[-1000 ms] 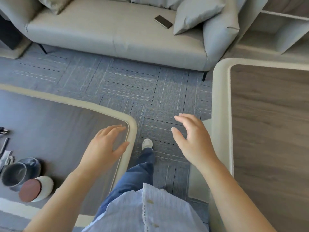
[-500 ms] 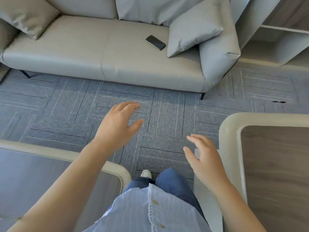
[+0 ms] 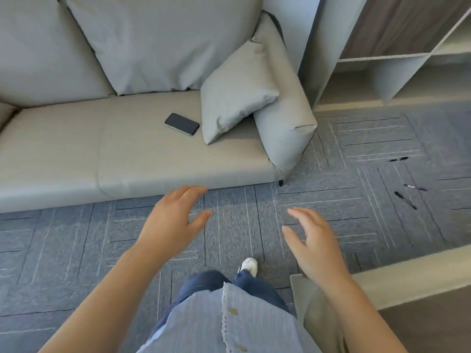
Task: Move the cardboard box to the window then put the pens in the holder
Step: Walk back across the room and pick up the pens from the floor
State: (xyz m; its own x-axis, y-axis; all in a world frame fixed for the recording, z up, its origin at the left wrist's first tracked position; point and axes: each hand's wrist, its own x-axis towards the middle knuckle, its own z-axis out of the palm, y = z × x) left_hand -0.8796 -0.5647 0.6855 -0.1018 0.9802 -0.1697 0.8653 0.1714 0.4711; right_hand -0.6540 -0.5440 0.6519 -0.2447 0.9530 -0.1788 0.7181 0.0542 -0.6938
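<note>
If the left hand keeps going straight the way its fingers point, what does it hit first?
Probably the front edge of the sofa: the left hand, open and empty, points up-image at it over bare carpet. Its height is unclear, so it might pass above the seat.

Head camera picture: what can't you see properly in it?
- Cardboard box, holder, window: not in the head view.
- Dark marks on the carpet, maybe pens: too small and blurred.
- Table: cut off by the right edge.
- Left hand, right hand: open, empty.
</note>
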